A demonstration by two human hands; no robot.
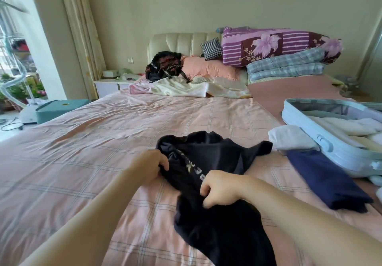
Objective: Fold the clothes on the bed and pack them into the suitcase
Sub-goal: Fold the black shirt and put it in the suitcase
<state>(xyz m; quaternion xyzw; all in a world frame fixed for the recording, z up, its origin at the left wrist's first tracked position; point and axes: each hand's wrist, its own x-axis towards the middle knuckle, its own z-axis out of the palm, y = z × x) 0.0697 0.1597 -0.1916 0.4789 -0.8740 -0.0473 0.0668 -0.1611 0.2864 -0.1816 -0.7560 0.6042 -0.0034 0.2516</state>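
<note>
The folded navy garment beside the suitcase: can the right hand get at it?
Probably, once freed: the right hand grips the black garment, but the folded navy garment lies uncovered close to its right.

Cut off by the right edge: the suitcase (339, 152). Past the bottom edge: the black garment (223, 224), motion-blurred, white lettering (194, 171) unreadable. Partly buried in its folds: fingertips of the left hand (147, 167) and right hand (221, 189).

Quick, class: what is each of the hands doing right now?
Left hand: closed, gripping the black garment.
Right hand: closed, gripping the same black garment.
</note>
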